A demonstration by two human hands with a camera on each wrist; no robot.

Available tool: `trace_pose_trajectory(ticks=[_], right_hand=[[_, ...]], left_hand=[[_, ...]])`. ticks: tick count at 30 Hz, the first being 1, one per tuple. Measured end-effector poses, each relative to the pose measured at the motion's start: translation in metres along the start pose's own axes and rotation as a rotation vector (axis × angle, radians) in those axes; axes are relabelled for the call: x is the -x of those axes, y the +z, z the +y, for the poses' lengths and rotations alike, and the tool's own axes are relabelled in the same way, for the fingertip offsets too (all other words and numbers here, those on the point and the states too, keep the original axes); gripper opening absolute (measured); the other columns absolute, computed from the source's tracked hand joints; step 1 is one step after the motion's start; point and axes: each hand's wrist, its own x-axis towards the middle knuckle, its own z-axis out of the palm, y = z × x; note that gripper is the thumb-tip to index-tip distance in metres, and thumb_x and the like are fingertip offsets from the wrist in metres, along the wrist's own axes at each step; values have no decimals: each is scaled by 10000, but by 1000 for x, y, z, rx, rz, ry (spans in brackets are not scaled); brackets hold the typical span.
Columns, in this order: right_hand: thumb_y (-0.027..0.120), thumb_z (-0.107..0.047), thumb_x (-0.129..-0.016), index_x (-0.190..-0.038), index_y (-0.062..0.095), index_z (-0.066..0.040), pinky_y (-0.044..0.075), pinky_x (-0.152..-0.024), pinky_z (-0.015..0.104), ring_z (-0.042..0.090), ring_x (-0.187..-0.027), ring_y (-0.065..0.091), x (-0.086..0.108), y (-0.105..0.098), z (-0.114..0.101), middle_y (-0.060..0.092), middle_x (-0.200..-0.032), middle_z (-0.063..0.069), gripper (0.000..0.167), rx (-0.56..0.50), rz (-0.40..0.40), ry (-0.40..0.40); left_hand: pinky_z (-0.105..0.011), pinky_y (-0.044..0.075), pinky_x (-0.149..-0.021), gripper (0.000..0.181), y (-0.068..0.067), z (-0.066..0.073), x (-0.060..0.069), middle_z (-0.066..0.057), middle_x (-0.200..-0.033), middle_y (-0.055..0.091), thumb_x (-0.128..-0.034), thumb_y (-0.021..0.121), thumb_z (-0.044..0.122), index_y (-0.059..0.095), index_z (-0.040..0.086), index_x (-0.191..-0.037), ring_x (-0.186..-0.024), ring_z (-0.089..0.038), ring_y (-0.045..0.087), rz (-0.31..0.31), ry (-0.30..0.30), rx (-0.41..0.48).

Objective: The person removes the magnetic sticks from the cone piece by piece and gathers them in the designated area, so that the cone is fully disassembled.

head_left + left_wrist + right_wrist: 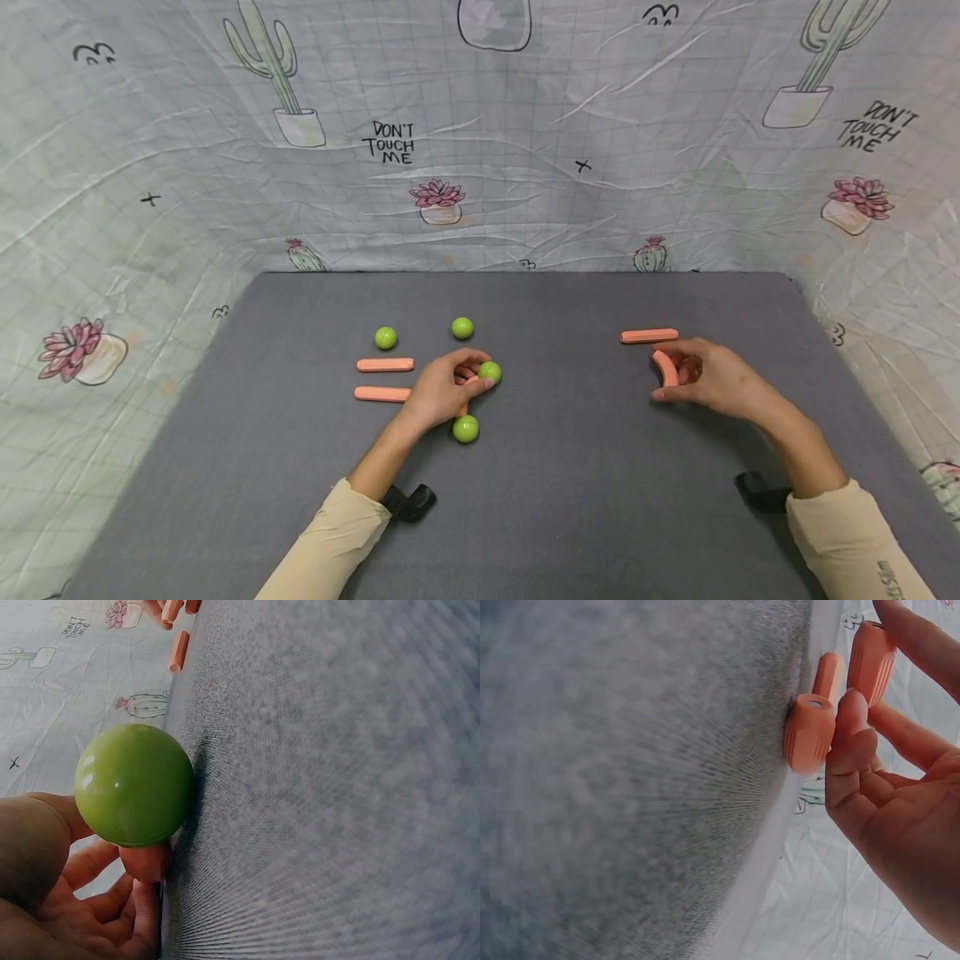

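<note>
In the head view, my left hand (442, 390) pinches a shiny green ball (490, 372) between thumb and fingertips, low over the grey table. An orange piece (146, 861) sits right against the ball's side in the left wrist view; the fingers hide most of it. Just below that hand lies another green ball (466, 429). Over on the right, my right hand (716, 379) holds a short curved orange piece (666, 369) between thumb and fingertips. Beyond its fingers lies a straight ridged orange stick (648, 336), whose hollow end (810, 735) faces the right wrist camera.
Two straight orange sticks, an upper one (385, 365) and a lower one (382, 394), lie left of my left hand. Behind them are two green balls, one left (386, 337) and one right (462, 328). A cactus-print cloth (525, 208) hangs behind the grey table (555, 500).
</note>
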Motion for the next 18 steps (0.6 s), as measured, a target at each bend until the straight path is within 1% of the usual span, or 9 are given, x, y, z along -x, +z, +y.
trace_pose_trajectory(ticks=[4, 9, 12, 16, 18], right_hand=[[912, -373, -801, -1408, 586, 45, 464, -634, 255, 107, -764, 550, -1, 1, 1, 672, -1017, 86, 806, 8, 2, 0], [916, -364, -796, -1360, 626, 31, 465, -629, 250, 80, -731, 543, -1, 2, 4, 678, -999, 73, 746, 17, 10, -17], [918, -352, -796, -1363, 630, 32, 466, -621, 249, 69, -717, 540, -2, 4, 4, 680, -1004, 74, 743, 27, 9, -25], [921, -343, -793, -1383, 622, 36, 468, -634, 243, 71, -746, 543, -3, 6, 3, 662, -1056, 101, 762, 63, 17, -29], [924, -329, -791, -1367, 633, 35, 470, -649, 240, 79, -780, 538, -3, 8, 3, 654, -1063, 109, 741, 75, 22, -52]], left_hand=[[-278, 521, -773, 310, 0, 0, 0, -25, -1020, 712, -946, 788, 210, 725, 170, -1246, -841, -98, 632, 1, 0, 0], [-277, 516, -782, 322, 0, 1, -1, -14, -1008, 708, -936, 800, 219, 728, 186, -1248, -842, -92, 624, -2, -20, 9], [-268, 515, -764, 320, 0, 0, 0, -19, -995, 708, -933, 802, 210, 729, 174, -1242, -826, -87, 620, 2, -13, 5], [-263, 512, -751, 324, 0, -1, 0, -20, -999, 704, -940, 795, 217, 723, 172, -1253, -812, -86, 616, -1, -5, 2], [-264, 512, -750, 324, 0, -2, 1, -21, -1002, 704, -942, 792, 217, 722, 171, -1255, -810, -88, 616, 1, -2, 3]])
